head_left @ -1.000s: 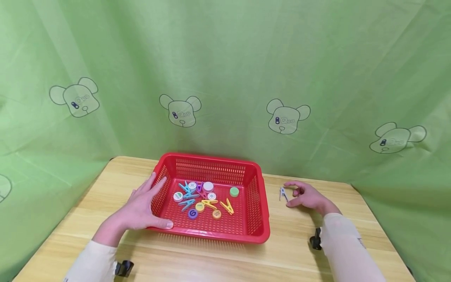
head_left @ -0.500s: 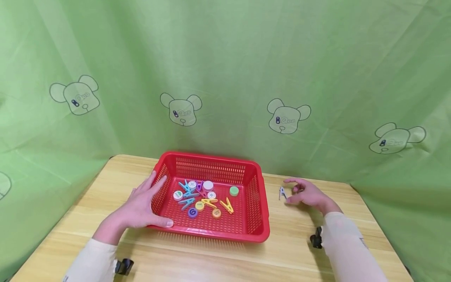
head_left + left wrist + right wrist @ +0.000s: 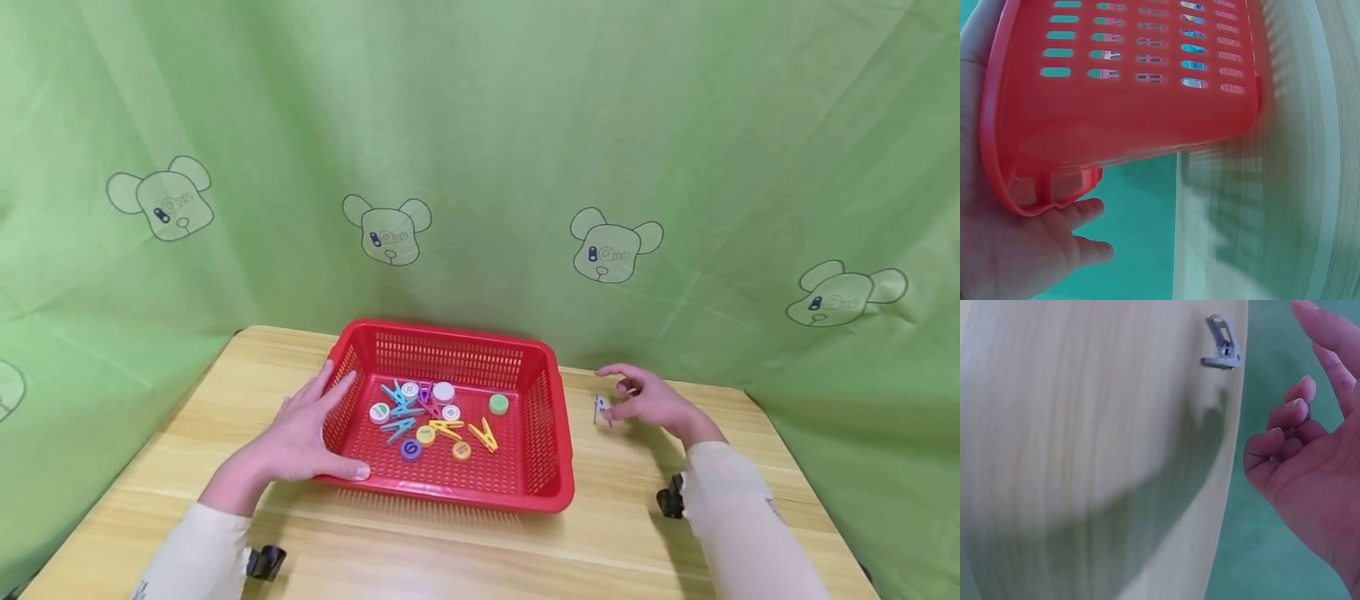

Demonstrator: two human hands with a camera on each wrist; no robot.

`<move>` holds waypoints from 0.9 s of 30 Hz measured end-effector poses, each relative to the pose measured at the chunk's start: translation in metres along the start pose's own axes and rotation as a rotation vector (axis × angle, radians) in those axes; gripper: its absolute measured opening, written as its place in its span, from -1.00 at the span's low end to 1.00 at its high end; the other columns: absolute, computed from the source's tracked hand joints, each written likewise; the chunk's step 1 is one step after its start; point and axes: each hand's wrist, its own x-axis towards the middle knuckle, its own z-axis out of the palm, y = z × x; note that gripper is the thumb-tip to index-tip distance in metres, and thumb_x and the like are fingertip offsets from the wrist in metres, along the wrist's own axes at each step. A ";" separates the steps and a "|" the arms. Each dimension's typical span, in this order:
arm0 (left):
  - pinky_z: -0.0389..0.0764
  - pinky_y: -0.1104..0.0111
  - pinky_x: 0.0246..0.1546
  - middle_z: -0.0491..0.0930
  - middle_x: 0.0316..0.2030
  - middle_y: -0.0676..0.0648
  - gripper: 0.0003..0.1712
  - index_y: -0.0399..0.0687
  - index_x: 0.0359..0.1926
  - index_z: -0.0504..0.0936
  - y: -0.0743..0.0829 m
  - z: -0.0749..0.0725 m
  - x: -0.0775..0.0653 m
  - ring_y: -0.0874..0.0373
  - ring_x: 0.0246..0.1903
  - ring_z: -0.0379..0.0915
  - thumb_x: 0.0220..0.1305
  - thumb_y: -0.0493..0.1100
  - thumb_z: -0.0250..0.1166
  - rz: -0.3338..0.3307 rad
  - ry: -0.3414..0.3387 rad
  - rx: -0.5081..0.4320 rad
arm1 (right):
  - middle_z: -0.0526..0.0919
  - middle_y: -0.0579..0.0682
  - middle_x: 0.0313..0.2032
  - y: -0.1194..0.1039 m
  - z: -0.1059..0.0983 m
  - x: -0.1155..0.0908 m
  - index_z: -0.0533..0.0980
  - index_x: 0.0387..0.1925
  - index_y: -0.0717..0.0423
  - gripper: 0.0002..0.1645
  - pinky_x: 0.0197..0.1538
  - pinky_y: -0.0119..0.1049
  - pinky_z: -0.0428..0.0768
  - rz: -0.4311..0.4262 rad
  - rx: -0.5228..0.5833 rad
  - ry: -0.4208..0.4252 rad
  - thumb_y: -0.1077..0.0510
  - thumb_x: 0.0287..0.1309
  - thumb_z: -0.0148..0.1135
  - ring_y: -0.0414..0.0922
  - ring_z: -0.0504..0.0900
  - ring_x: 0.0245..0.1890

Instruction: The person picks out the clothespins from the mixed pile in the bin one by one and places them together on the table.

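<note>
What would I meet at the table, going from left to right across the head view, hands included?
Left hand, white-and-green cap, purple cap, orange cap, green cap, red basket's right wall, right hand. Things that overlap, such as the pale clip, are left out.

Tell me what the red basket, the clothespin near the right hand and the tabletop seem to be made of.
Red basket: probably molded plastic, glossy; highlights streak its rim and slots perforate its walls.
Clothespin: likely plastic, fairly matte, given its even grey-blue color; its pivot is too small to judge.
Tabletop: wood or wood-look laminate, satin; the visible grain fits both.
</note>
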 end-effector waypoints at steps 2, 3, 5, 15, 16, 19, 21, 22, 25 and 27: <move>-0.04 -0.42 0.25 -0.29 0.56 -0.25 0.56 0.04 0.60 -0.03 0.000 0.000 0.000 -0.33 0.46 -0.30 -0.36 0.43 0.60 0.000 0.001 -0.001 | 0.35 0.28 -0.22 -0.005 0.000 0.000 0.38 0.34 0.10 -0.09 -0.33 -0.25 0.43 -0.012 -0.005 0.000 0.29 -0.09 0.57 0.03 0.31 -0.28; -0.05 -0.42 0.26 -0.29 0.56 -0.25 0.56 0.04 0.60 -0.02 0.000 0.000 0.001 -0.33 0.46 -0.30 -0.36 0.43 0.60 -0.001 0.001 -0.002 | 0.34 0.28 -0.22 -0.007 0.000 0.000 0.38 0.33 0.10 -0.10 -0.33 -0.25 0.43 -0.019 -0.005 -0.003 0.29 -0.08 0.56 0.03 0.31 -0.28; -0.04 -0.42 0.25 -0.29 0.56 -0.25 0.56 0.04 0.60 -0.03 0.000 -0.001 0.001 -0.33 0.46 -0.30 -0.36 0.43 0.60 -0.003 0.001 0.000 | 0.34 0.27 -0.23 -0.012 0.000 0.000 0.36 0.34 0.12 -0.11 -0.34 -0.25 0.44 -0.028 -0.005 -0.008 0.30 -0.07 0.54 0.03 0.30 -0.28; -0.09 -0.39 0.28 -0.29 0.56 -0.25 0.56 0.03 0.60 -0.02 0.000 -0.001 0.001 -0.34 0.46 -0.31 -0.36 0.41 0.61 -0.005 0.001 -0.007 | 0.33 0.10 -0.30 -0.026 0.000 0.002 0.41 0.31 0.05 -0.15 -0.37 -0.29 0.40 -0.059 -0.008 -0.026 0.33 -0.06 0.53 -0.04 0.28 -0.36; -0.09 -0.39 0.28 -0.29 0.56 -0.25 0.56 0.03 0.60 -0.02 0.000 -0.001 0.001 -0.33 0.46 -0.31 -0.36 0.41 0.61 -0.005 0.000 -0.007 | 0.32 0.09 -0.31 -0.027 0.000 0.002 0.42 0.30 0.05 -0.15 -0.36 -0.29 0.40 -0.064 -0.011 -0.028 0.32 -0.07 0.54 -0.04 0.27 -0.37; -0.11 -0.40 0.28 -0.30 0.56 -0.24 0.56 0.03 0.60 -0.02 0.000 -0.001 0.001 -0.33 0.47 -0.31 -0.36 0.42 0.61 -0.006 -0.002 -0.009 | 0.32 0.09 -0.31 -0.034 -0.001 0.002 0.43 0.28 0.06 -0.17 -0.35 -0.27 0.39 -0.082 -0.022 -0.035 0.30 -0.07 0.55 -0.02 0.27 -0.36; -0.12 -0.40 0.28 -0.30 0.56 -0.24 0.56 0.03 0.60 -0.02 0.000 -0.001 0.002 -0.32 0.47 -0.32 -0.36 0.42 0.60 -0.006 -0.002 -0.010 | 0.33 0.08 -0.32 -0.040 -0.002 0.002 0.44 0.27 0.06 -0.18 -0.33 -0.26 0.40 -0.093 -0.026 -0.035 0.29 -0.08 0.56 -0.02 0.29 -0.36; -0.12 -0.40 0.28 -0.30 0.56 -0.24 0.56 0.03 0.60 -0.01 0.000 -0.001 0.002 -0.32 0.47 -0.32 -0.36 0.42 0.60 -0.007 -0.002 -0.011 | 0.33 0.09 -0.32 -0.043 -0.002 0.003 0.44 0.27 0.07 -0.18 -0.31 -0.25 0.41 -0.100 -0.033 -0.036 0.29 -0.08 0.56 -0.01 0.29 -0.36; -0.10 -0.41 0.27 -0.30 0.56 -0.24 0.56 0.02 0.60 -0.01 0.000 -0.001 0.001 -0.32 0.47 -0.32 -0.36 0.42 0.60 -0.007 -0.003 -0.012 | 0.35 0.09 -0.32 -0.051 -0.003 0.004 0.44 0.27 0.06 -0.15 -0.29 -0.22 0.44 -0.119 -0.038 -0.035 0.27 -0.12 0.58 -0.02 0.31 -0.37; -0.08 -0.41 0.27 -0.30 0.56 -0.24 0.56 0.03 0.60 -0.01 0.000 -0.001 0.000 -0.33 0.47 -0.32 -0.36 0.42 0.60 -0.011 -0.005 -0.013 | 0.36 0.09 -0.32 -0.054 -0.003 0.005 0.45 0.27 0.04 -0.14 -0.28 -0.22 0.44 -0.128 -0.047 -0.034 0.25 -0.13 0.60 -0.03 0.32 -0.37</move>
